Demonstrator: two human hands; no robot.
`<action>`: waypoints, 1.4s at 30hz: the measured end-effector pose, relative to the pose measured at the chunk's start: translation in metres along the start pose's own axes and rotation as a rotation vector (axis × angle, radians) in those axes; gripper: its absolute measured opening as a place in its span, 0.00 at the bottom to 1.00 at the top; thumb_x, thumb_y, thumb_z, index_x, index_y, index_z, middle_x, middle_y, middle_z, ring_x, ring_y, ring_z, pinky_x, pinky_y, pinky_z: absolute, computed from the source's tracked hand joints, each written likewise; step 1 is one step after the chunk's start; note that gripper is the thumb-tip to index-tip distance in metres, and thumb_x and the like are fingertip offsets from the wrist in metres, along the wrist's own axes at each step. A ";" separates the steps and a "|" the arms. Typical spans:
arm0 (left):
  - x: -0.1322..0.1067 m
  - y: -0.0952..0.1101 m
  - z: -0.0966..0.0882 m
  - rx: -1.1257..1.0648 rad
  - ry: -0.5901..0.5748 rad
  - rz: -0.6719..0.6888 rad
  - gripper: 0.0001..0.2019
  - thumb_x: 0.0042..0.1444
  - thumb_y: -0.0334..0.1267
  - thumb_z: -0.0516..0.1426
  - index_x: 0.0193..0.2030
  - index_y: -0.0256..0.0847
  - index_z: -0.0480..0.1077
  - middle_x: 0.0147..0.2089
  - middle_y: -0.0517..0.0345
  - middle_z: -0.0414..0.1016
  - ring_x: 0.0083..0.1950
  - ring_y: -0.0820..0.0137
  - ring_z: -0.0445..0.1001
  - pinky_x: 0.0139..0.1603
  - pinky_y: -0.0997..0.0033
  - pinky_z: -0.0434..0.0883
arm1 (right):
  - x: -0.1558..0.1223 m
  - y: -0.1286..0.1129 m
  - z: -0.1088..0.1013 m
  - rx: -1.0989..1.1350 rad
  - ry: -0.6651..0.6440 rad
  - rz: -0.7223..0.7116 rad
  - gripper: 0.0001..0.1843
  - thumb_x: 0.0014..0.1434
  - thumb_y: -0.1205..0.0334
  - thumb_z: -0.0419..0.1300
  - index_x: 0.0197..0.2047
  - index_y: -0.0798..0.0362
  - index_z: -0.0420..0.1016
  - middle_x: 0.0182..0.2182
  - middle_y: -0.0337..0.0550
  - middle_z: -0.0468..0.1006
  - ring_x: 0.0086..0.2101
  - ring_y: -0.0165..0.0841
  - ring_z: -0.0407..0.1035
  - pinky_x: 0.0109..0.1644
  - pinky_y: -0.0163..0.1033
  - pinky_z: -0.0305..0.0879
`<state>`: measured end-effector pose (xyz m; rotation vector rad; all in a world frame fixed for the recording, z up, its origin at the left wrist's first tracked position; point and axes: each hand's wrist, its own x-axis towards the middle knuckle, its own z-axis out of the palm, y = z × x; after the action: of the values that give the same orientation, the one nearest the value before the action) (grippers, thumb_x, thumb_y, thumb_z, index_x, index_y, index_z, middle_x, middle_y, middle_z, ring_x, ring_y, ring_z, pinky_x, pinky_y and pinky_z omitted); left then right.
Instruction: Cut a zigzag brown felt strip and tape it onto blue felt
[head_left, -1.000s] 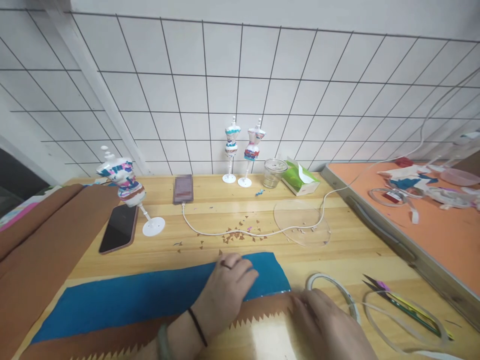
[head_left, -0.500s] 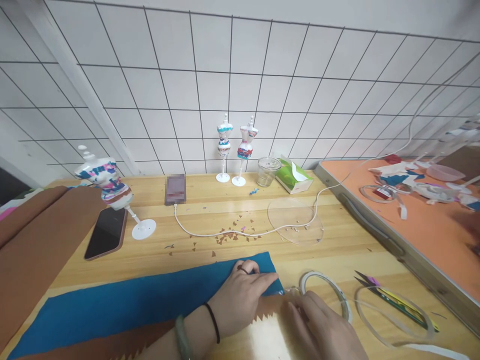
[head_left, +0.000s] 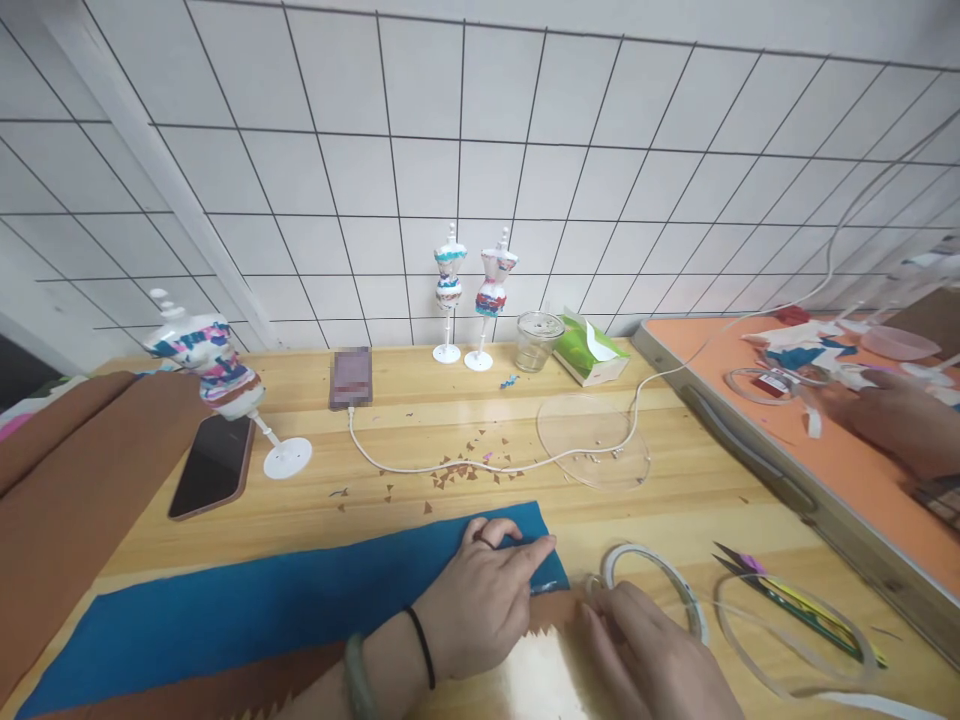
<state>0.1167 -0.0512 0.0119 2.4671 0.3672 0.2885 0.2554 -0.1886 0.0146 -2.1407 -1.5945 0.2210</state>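
Observation:
My left hand (head_left: 487, 595) lies on the right end of a long blue felt strip (head_left: 247, 605), its fingers stretched toward the strip's right edge. A brown strip with a zigzag edge (head_left: 225, 680) lies along the blue one's near side. My right hand (head_left: 649, 655) rests beside it at the brown strip's right end, its fingers curled and touching the fabric near a roll of white tape (head_left: 652, 590). What the right fingers pinch, if anything, is hidden.
Scissors (head_left: 787, 595) and loose tape loops lie at the right. A tilted doll mannequin (head_left: 217, 365) and a phone (head_left: 214, 465) are at the left; two small mannequins (head_left: 469, 285), a glass (head_left: 536, 340), a clear disc (head_left: 592, 440) and a cable are behind. Another person's hand (head_left: 892, 420) is over the orange board.
My left hand slid right along the blue strip to its end. My right hand stayed at the brown strip's corner. Another person's hand came into view at the right.

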 end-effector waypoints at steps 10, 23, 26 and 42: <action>0.001 -0.002 0.003 0.015 -0.035 -0.036 0.26 0.54 0.38 0.55 0.60 0.45 0.53 0.47 0.57 0.71 0.53 0.62 0.59 0.55 0.58 0.53 | 0.009 0.019 0.010 -0.200 -0.098 -0.053 0.14 0.61 0.61 0.44 0.26 0.47 0.63 0.22 0.36 0.72 0.23 0.32 0.71 0.24 0.34 0.60; 0.002 -0.003 0.006 0.043 -0.050 -0.030 0.26 0.55 0.39 0.54 0.60 0.46 0.51 0.49 0.57 0.70 0.53 0.62 0.59 0.55 0.58 0.53 | 0.008 0.021 0.013 -0.219 -0.109 -0.066 0.12 0.61 0.62 0.44 0.27 0.46 0.62 0.23 0.35 0.72 0.23 0.33 0.72 0.22 0.35 0.61; 0.002 -0.002 0.004 0.036 -0.069 -0.039 0.27 0.55 0.41 0.54 0.61 0.45 0.51 0.50 0.57 0.70 0.54 0.62 0.58 0.55 0.57 0.52 | 0.004 0.022 0.012 -0.194 -0.077 -0.108 0.13 0.62 0.61 0.44 0.27 0.46 0.61 0.23 0.35 0.71 0.23 0.32 0.71 0.22 0.34 0.61; 0.001 -0.002 0.005 0.063 -0.039 -0.026 0.24 0.57 0.38 0.51 0.60 0.44 0.52 0.50 0.57 0.70 0.53 0.63 0.59 0.55 0.58 0.53 | 0.012 0.016 0.017 -0.313 0.027 -0.142 0.13 0.61 0.61 0.43 0.25 0.45 0.60 0.20 0.33 0.70 0.19 0.32 0.70 0.18 0.36 0.58</action>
<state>0.1186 -0.0520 0.0068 2.5235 0.3969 0.2205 0.2665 -0.1769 -0.0055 -2.2293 -1.8582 -0.1101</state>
